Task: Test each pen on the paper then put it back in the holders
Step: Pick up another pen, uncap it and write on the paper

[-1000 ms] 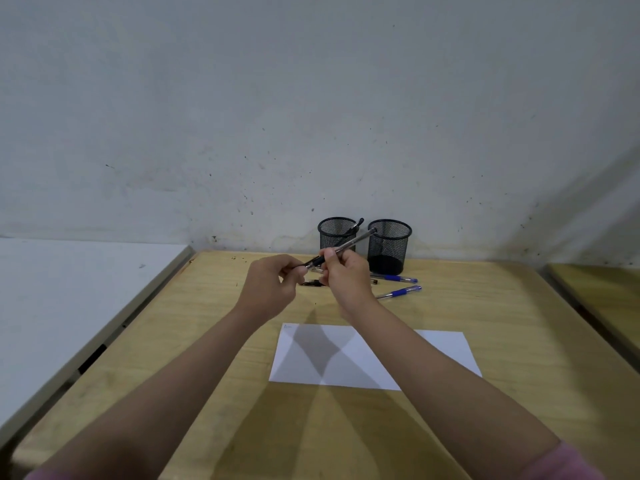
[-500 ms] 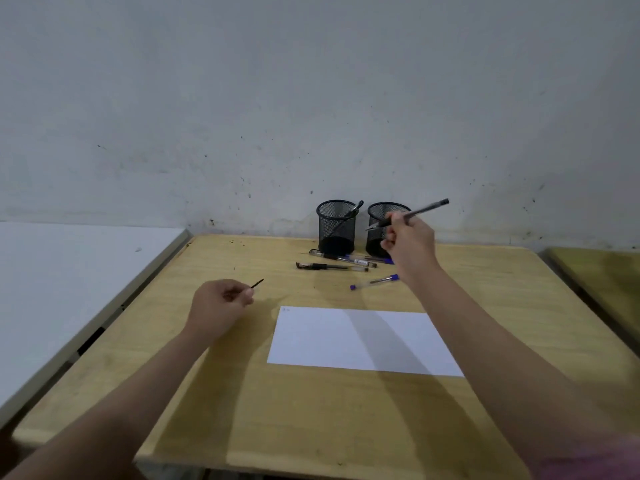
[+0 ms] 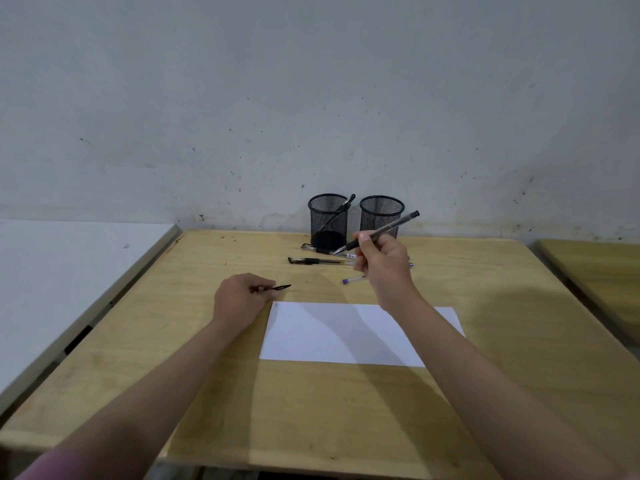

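Observation:
My right hand grips an uncapped black pen above the table, its tip pointing left and down, in front of the holders. My left hand rests on the table left of the white paper, closed on the pen's black cap. Two black mesh holders stand at the wall: the left holder has one pen leaning in it, the right holder looks empty. Black pens and a blue-capped pen lie on the table between holders and paper.
The wooden table meets a marked grey wall at the back. A white table adjoins on the left and another wooden table stands apart on the right.
My hands pulled apart: the cap came off in my left hand, which dropped to the table. My right hand swung right with the pen, then came back down toward the paper.

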Demonstrator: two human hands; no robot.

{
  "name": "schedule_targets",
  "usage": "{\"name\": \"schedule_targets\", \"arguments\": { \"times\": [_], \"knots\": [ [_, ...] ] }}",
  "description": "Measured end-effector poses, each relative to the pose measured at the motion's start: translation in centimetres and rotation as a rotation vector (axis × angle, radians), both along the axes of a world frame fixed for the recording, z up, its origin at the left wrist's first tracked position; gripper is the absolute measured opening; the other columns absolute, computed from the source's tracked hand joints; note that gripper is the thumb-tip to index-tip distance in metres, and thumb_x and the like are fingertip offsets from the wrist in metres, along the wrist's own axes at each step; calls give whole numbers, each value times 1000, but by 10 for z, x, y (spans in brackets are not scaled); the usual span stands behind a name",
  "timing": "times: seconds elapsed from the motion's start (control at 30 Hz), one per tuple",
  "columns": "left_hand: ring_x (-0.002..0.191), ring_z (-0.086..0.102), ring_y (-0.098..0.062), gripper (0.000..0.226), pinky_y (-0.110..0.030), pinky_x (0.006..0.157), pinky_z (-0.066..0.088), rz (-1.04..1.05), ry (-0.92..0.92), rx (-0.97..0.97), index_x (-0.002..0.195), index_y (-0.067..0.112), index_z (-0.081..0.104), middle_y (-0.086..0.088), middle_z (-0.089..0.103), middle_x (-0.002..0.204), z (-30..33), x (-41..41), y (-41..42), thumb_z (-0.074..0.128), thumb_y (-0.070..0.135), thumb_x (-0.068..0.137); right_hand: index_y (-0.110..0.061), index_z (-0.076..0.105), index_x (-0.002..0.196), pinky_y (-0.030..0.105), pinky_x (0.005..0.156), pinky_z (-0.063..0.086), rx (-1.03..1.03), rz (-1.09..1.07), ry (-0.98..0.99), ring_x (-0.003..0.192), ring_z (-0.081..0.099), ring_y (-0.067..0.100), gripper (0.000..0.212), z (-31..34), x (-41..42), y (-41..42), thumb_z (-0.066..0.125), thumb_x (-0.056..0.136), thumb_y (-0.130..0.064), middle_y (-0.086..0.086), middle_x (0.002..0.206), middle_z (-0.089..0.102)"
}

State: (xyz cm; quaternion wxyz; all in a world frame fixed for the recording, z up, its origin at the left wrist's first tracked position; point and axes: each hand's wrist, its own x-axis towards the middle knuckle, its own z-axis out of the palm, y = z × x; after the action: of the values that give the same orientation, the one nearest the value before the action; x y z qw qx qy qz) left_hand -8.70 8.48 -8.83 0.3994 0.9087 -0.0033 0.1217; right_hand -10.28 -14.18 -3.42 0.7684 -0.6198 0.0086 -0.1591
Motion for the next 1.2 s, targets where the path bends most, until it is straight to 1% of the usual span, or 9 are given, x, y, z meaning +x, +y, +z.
{"name": "schedule_targets", "arguments": {
  "times": [0.1, 0.2, 0.23, 0.43, 0.5, 0.6, 0.7, 0.93, 1.2],
  "knots": [
    [93, 62, -12, 26, -31, 86, 50, -27, 9, -17, 99, 22, 72, 1, 73, 97, 0, -1, 2, 76, 28, 74, -14, 64, 82, 21, 54, 46, -6, 18, 33, 48, 45, 4, 21, -4, -3, 3, 49, 96, -10, 2, 65, 51],
    [96, 58, -5, 34, -9, 82, 40, -30, 17, -92, 111, 16, 67, 2, 70, 107, 4, -9, 5, 70, 28, 80, -14, 65, 83, 25, 57, 46, -14, 35, 64, 50, 46, 7, 19, -7, -6, 7, 51, 96, -12, 2, 65, 52],
    [98, 57, -4, 35, -9, 82, 38, -28, 5, -110, 114, 15, 65, 3, 68, 110, 5, -13, 7, 69, 29, 81, -14, 65, 83, 25, 55, 46, -8, 38, 69, 48, 46, 6, 19, -8, -7, 8, 51, 95, -12, 3, 65, 52],
    [112, 50, 0, 44, -24, 99, 39, -229, -1, -23, 119, 28, 59, 15, 59, 120, 6, -51, 24, 67, 43, 79, -14, 65, 78, 21, 51, 49, -44, 86, 71, 47, 47, 6, 11, -20, -16, 26, 65, 85, -6, 8, 63, 50],
    [122, 44, 0, 61, -30, 107, 34, -351, 7, 102, 129, 31, 51, 15, 50, 134, 2, -58, 32, 57, 58, 74, -15, 66, 77, 19, 50, 50, -80, 74, 115, 49, 49, 9, 10, -26, -18, 37, 69, 83, -7, 12, 67, 53],
    [139, 18, -1, 76, -50, 116, 13, -455, 89, 410, 141, 38, 28, 20, 20, 152, -5, -61, 41, 35, 72, 75, -17, 65, 71, 16, 43, 45, -158, 38, 199, 50, 52, 14, 12, -31, -21, 51, 71, 82, -15, 6, 59, 55],
    [141, 6, 0, 75, -50, 114, 6, -456, 105, 524, 143, 41, 18, 21, 6, 154, -8, -64, 39, 22, 73, 76, -13, 59, 69, 17, 39, 43, -213, 41, 219, 45, 53, 14, 19, -35, -19, 61, 73, 80, -19, 6, 54, 57],
    [142, 9, -2, 71, -50, 114, 11, -432, 52, 518, 143, 38, 21, 19, 10, 154, -12, -67, 37, 22, 68, 78, -7, 50, 66, 35, 53, 56, -303, 88, 212, 45, 60, 15, 25, -43, -11, 72, 71, 79, -4, 13, 59, 60],
    [142, 8, -6, 67, -50, 113, 11, -431, 53, 565, 143, 43, 13, 18, 7, 155, -12, -68, 35, 19, 65, 81, -6, 53, 65, 27, 40, 52, -285, -4, 216, 46, 66, 20, 22, -43, -8, 82, 69, 80, -8, 15, 57, 63]
  ]
}}
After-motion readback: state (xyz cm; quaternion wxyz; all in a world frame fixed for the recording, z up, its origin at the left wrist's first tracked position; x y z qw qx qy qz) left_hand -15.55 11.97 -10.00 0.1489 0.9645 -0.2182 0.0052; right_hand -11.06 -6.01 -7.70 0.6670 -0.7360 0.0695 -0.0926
